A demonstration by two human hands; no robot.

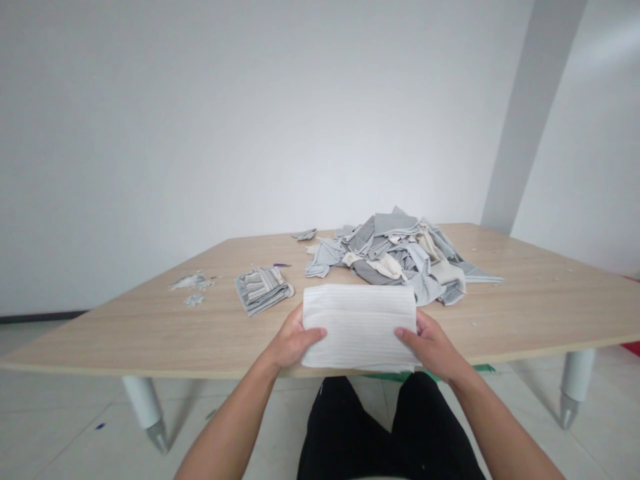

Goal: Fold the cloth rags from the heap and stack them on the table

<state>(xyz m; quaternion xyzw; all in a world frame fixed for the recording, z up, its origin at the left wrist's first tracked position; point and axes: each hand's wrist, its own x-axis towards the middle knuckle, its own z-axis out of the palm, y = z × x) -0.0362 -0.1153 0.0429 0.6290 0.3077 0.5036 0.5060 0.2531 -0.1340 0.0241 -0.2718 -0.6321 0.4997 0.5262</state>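
A pale, finely striped piece of fabric (359, 320) is stretched out as a rectangle between my two hands, above the front edge of the table. My left hand (295, 337) grips its left side, thumb on top and fingers behind. On the right side my right hand (429, 341) holds it the same way, thumb pressed on the face. The fingers behind the fabric are hidden. Beyond it lies a heap of crumpled grey, light blue and cream fabric pieces (385, 250). To the left rests a neat stack of folded striped fabric (263, 288).
Small white scraps (193, 281) lie on the left of the wooden table (540, 293). Near the stack is a small dark, thin object (281, 265). A small grey fabric piece (305, 235) lies at the back edge. A wall (300, 120) rises behind the table.
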